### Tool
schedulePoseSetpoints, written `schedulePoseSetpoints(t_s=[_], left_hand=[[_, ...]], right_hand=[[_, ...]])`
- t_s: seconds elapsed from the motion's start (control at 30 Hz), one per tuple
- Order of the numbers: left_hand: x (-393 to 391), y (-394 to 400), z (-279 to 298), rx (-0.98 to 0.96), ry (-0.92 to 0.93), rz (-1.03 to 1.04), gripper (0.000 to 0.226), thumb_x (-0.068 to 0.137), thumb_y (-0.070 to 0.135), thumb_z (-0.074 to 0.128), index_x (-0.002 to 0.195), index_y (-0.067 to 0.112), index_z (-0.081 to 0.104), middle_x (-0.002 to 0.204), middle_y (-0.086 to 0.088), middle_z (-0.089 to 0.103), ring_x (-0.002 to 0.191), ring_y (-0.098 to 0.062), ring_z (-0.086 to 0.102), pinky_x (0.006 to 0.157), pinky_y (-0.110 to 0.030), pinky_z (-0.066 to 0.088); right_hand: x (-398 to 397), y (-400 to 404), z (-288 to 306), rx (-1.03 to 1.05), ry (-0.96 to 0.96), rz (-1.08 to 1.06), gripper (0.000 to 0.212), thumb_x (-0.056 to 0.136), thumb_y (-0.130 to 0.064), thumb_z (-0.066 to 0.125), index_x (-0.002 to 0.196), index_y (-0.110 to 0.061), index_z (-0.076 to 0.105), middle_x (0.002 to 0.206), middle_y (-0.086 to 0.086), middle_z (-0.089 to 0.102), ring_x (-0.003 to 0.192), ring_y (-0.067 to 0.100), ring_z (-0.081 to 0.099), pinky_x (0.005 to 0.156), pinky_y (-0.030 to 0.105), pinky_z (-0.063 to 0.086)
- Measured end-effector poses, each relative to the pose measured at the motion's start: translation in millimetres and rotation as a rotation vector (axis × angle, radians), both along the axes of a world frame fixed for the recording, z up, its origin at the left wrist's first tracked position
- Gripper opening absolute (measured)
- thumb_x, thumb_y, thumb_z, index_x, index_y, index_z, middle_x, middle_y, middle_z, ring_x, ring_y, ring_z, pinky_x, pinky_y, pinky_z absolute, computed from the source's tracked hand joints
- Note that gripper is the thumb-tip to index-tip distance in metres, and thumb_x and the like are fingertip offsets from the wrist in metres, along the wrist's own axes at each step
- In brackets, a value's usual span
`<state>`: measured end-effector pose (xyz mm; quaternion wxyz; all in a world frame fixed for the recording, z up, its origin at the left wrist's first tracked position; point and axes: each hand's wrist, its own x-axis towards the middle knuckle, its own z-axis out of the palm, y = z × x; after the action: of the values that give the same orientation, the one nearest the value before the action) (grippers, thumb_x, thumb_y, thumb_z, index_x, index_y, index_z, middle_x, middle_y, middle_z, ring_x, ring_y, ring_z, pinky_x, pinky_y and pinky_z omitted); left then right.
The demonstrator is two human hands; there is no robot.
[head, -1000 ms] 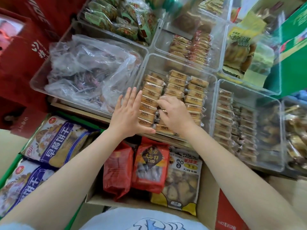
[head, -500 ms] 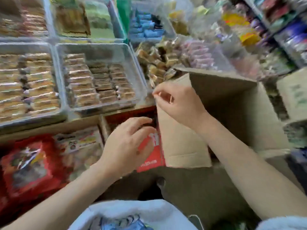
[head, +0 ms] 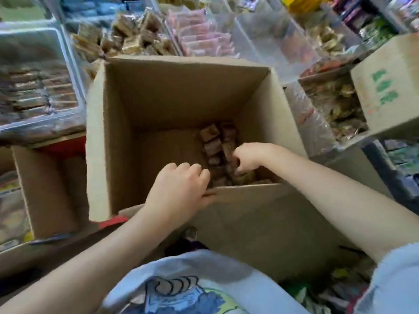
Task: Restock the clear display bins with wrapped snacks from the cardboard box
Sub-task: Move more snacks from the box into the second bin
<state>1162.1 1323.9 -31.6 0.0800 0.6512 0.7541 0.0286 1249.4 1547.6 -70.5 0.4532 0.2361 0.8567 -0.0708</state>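
Observation:
An open cardboard box [head: 158, 96] fills the middle of the view. Brown wrapped snacks [head: 213, 143] lie in rows at its bottom right. My right hand [head: 248, 157] reaches down inside the box, its fingers curled round some of the snacks. My left hand [head: 181, 191] grips the box's near rim, fingers hooked over the edge. A clear display bin [head: 34, 87] with rows of brown wrapped snacks sits at the left, blurred.
More clear bins of brown snacks [head: 127, 37] and pink packets [head: 199, 37] line the back. A second cardboard box with green print [head: 385, 87] stands at the right. Another open carton [head: 45, 189] sits at the lower left.
My view has swung right from the display bins to the cardboard box. My right hand went down into the box onto the snacks, and my left hand took hold of the near rim.

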Motion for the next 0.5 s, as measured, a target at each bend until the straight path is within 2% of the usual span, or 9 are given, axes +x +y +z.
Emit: schedulePoseSetpoints(t_s=[0.1, 0.17, 0.27, 0.33, 0.43, 0.5], left_hand=[[-8.2, 8.5, -5.4, -0.018, 0.019, 0.093, 0.064, 0.091, 0.074, 0.042, 0.131, 0.027, 0.055, 0.12, 0.006, 0.062, 0.108, -0.015, 0.06, 0.086, -0.03, 0.052], [-3.4, 4.3, -12.5, -0.007, 0.027, 0.086, 0.062, 0.09, 0.074, 0.046, 0.123, 0.025, 0.063, 0.111, 0.005, 0.067, 0.097, -0.014, 0.064, 0.077, -0.03, 0.055], [2.4, -3.8, -21.2, 0.048, 0.046, 0.044, 0.054, 0.085, 0.069, 0.057, 0.1, 0.02, 0.072, 0.086, 0.003, 0.07, 0.073, -0.015, 0.065, 0.058, -0.03, 0.056], [2.9, -3.6, -24.5, 0.062, 0.046, 0.033, 0.052, 0.083, 0.067, 0.063, 0.096, 0.018, 0.073, 0.081, 0.002, 0.069, 0.067, -0.016, 0.064, 0.054, -0.03, 0.054], [2.3, -2.4, -25.7, 0.081, 0.032, 0.042, 0.055, 0.08, 0.069, 0.065, 0.101, 0.018, 0.074, 0.086, 0.001, 0.072, 0.07, -0.016, 0.066, 0.055, -0.029, 0.055], [3.8, -5.1, -23.9, 0.115, -0.019, 0.076, 0.067, 0.079, 0.075, 0.059, 0.118, 0.021, 0.071, 0.104, 0.001, 0.074, 0.087, -0.017, 0.07, 0.067, -0.03, 0.058]], right_hand=[[9.3, 6.8, -31.9, -0.043, -0.331, 0.119, 0.047, 0.092, -0.041, 0.065, 0.126, -0.009, 0.062, 0.125, 0.009, 0.065, 0.101, 0.028, 0.063, 0.094, 0.04, 0.054], [15.0, 13.1, -47.0, -0.045, -0.366, 0.167, 0.055, 0.09, -0.042, 0.067, 0.134, -0.01, 0.058, 0.127, 0.01, 0.063, 0.106, 0.03, 0.064, 0.093, 0.04, 0.054], [22.6, 21.4, -58.7, -0.084, -0.25, 0.172, 0.075, 0.086, -0.043, 0.073, 0.149, -0.016, 0.041, 0.137, 0.01, 0.056, 0.117, 0.031, 0.059, 0.091, 0.035, 0.051], [22.7, 21.3, -58.1, -0.104, -0.179, 0.191, 0.068, 0.085, -0.041, 0.076, 0.141, -0.017, 0.047, 0.13, 0.007, 0.058, 0.11, 0.029, 0.06, 0.084, 0.033, 0.05], [9.0, 25.5, -42.0, -0.166, 0.029, 0.083, 0.041, 0.087, -0.04, 0.074, 0.118, -0.02, 0.057, 0.109, 0.003, 0.06, 0.089, 0.021, 0.058, 0.07, 0.032, 0.047], [-6.0, 30.4, -22.0, -0.29, 0.245, -0.102, 0.04, 0.088, -0.047, 0.071, 0.114, -0.019, 0.059, 0.107, -0.002, 0.061, 0.089, 0.017, 0.058, 0.066, 0.027, 0.046]])
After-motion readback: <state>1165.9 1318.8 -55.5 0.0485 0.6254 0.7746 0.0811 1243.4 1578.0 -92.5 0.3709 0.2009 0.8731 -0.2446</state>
